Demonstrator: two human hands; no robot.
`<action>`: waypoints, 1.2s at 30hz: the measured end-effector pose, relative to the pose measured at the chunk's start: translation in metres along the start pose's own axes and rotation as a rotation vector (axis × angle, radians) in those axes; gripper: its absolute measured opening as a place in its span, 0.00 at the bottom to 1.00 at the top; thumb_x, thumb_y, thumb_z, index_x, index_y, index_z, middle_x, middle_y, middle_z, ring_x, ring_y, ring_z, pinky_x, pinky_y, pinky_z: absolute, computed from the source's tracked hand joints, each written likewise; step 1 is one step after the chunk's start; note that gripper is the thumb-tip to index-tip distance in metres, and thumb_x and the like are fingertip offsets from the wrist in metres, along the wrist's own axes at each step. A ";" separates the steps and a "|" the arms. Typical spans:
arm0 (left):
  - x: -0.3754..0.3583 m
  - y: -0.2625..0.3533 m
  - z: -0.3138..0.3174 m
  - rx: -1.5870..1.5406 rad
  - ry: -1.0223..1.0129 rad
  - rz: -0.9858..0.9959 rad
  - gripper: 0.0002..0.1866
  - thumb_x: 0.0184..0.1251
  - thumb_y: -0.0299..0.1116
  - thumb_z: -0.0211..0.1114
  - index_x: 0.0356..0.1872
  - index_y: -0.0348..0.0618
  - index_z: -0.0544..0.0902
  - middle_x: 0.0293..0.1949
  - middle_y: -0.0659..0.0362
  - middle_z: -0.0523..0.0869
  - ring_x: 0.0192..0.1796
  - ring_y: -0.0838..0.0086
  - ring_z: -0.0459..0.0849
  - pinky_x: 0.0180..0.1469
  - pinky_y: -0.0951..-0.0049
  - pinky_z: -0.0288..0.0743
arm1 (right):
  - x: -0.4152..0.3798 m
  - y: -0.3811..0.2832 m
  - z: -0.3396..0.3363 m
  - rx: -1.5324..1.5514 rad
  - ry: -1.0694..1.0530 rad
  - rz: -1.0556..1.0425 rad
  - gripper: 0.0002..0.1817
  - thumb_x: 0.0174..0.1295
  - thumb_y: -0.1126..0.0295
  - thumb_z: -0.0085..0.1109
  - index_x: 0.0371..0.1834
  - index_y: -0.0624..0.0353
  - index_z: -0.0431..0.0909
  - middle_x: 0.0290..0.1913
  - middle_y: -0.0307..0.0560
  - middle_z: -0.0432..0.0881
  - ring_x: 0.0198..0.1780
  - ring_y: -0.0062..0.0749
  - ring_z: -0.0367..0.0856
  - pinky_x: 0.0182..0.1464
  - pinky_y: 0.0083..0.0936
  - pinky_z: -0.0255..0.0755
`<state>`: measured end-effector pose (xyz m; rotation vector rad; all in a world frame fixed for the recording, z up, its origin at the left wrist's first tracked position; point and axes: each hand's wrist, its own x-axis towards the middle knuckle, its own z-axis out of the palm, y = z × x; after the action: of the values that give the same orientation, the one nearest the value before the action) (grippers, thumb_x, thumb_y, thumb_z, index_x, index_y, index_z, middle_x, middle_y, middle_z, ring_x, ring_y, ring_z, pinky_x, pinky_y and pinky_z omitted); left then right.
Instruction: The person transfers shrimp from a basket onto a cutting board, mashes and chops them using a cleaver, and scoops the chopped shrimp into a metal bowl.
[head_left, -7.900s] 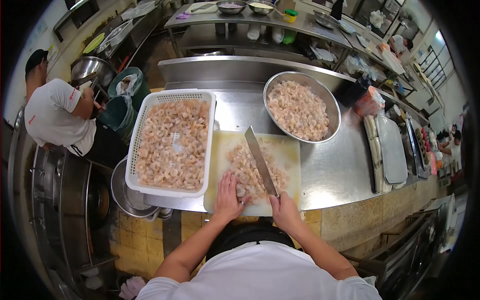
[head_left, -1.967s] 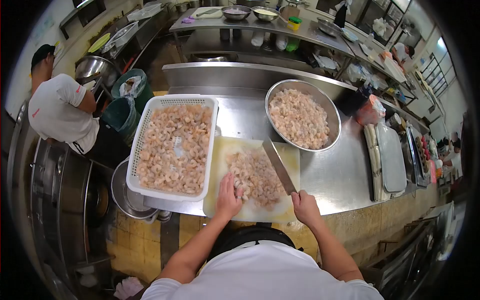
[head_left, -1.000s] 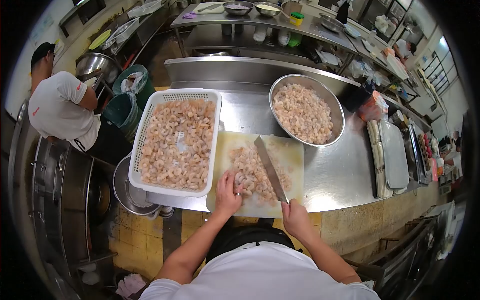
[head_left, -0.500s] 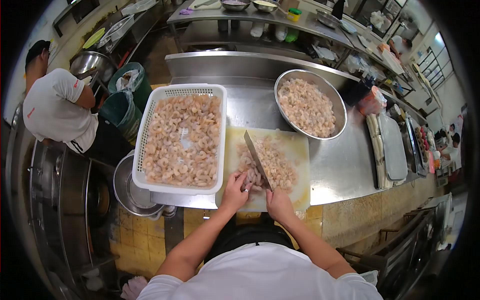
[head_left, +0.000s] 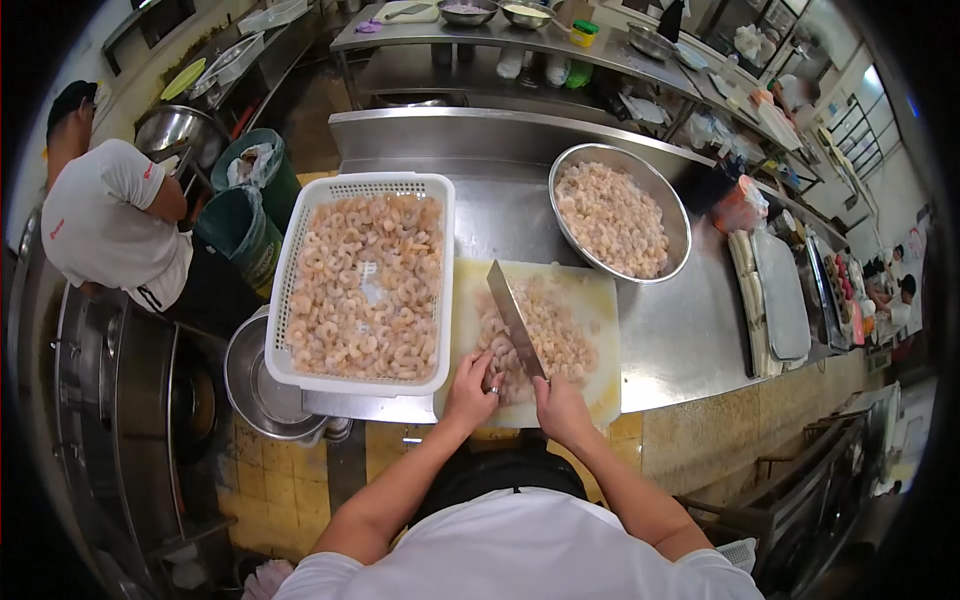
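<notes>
A knife (head_left: 517,322) with a broad blade is held in my right hand (head_left: 562,408), its tip pointing away from me over the cutting board (head_left: 608,375). Shrimp pieces (head_left: 560,325) lie to the right of the blade, more shrimp to its left. My left hand (head_left: 472,393), a ring on one finger, rests with curled fingers against the shrimp left of the knife; what its fingertips grip is hidden. Left of the board a white perforated basket (head_left: 448,290) holds peeled shrimp. Behind the board at the right stands a steel bowl (head_left: 683,225) full of shrimp pieces.
A steel table (head_left: 680,345) bears everything, with trays (head_left: 780,300) and a plastic bag (head_left: 741,205) at its right. Green bins (head_left: 240,225) and a pot (head_left: 262,385) stand at the left, near a person in a white shirt (head_left: 110,210). Farther tables are behind.
The view has shifted slightly. My two hands and the knife keep nearly the same place on the board, with the left fingers still beside the blade.
</notes>
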<state>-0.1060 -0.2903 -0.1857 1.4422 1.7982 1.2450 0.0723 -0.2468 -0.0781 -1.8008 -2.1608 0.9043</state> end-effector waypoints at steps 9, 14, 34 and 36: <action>-0.015 0.009 -0.014 0.135 -0.078 0.139 0.40 0.61 0.38 0.83 0.72 0.33 0.77 0.69 0.42 0.78 0.70 0.46 0.79 0.72 0.56 0.76 | 0.005 0.026 0.014 -0.040 0.041 -0.093 0.23 0.81 0.57 0.55 0.38 0.70 0.80 0.35 0.77 0.85 0.40 0.78 0.84 0.44 0.64 0.76; -0.018 0.002 -0.009 0.193 -0.061 0.173 0.43 0.58 0.40 0.85 0.72 0.34 0.76 0.69 0.42 0.79 0.71 0.46 0.78 0.73 0.54 0.75 | -0.010 -0.010 -0.024 0.024 0.046 -0.045 0.22 0.80 0.58 0.56 0.37 0.70 0.80 0.35 0.77 0.84 0.40 0.79 0.84 0.44 0.64 0.76; -0.029 0.001 -0.023 0.195 -0.133 0.185 0.45 0.56 0.38 0.86 0.75 0.35 0.75 0.65 0.43 0.77 0.67 0.46 0.78 0.70 0.54 0.76 | -0.015 0.005 0.020 0.055 0.075 -0.039 0.22 0.81 0.59 0.56 0.38 0.71 0.78 0.32 0.78 0.83 0.39 0.81 0.83 0.40 0.64 0.73; -0.028 0.002 -0.028 0.135 -0.148 0.163 0.44 0.57 0.35 0.85 0.75 0.34 0.75 0.65 0.44 0.77 0.67 0.46 0.79 0.70 0.55 0.77 | -0.033 -0.014 -0.001 0.094 0.109 -0.023 0.22 0.80 0.57 0.56 0.38 0.70 0.80 0.34 0.77 0.84 0.39 0.79 0.84 0.42 0.65 0.75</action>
<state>-0.1196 -0.3256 -0.1758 1.7387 1.7218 1.0787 0.0695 -0.2782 -0.0619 -1.7356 -2.0340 0.8665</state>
